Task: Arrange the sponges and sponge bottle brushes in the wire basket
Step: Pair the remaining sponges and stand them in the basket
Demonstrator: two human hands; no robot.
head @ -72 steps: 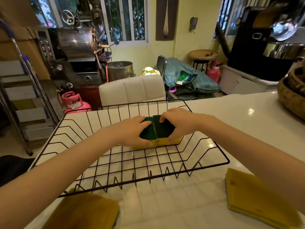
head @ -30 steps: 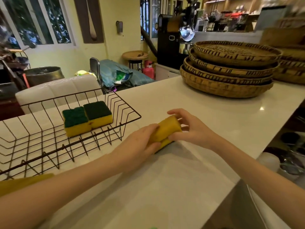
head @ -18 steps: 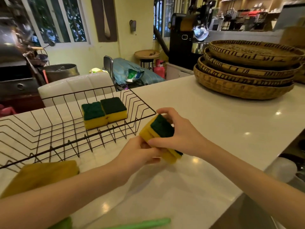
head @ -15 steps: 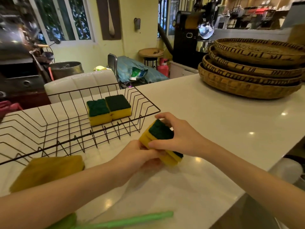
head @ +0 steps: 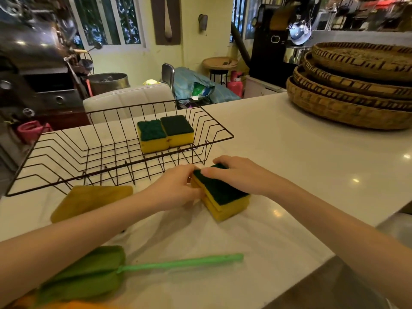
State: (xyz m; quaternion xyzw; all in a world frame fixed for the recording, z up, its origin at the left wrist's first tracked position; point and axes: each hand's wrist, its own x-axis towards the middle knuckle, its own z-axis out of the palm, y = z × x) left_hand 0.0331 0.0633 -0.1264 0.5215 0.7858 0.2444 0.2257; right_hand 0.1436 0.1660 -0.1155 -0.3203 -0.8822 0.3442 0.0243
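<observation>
Sponge stack [head: 223,198]: two yellow sponges, green scouring face up, one atop the other, on the counter [head: 312,157] just outside the near right corner of the wire basket [head: 220,127].

Hands: left hand [head: 176,189] pinching the stack's left end, right hand [head: 239,175] laid over its far top edge; both grasping.

Risk: the two pieces, gripped only at the ends, may shear apart or drop on lifting; the lower sponge could catch the basket rim.

In basket: sponge pair [head: 165,136] side by side at the far right; floor to their left open.

Outside: flat yellow pad [head: 89,201] at the basket's front; green bottle brush [head: 133,268] near the counter's front edge, liable to be swept off by a forearm. Woven trays [head: 352,97] far right, well apart.
</observation>
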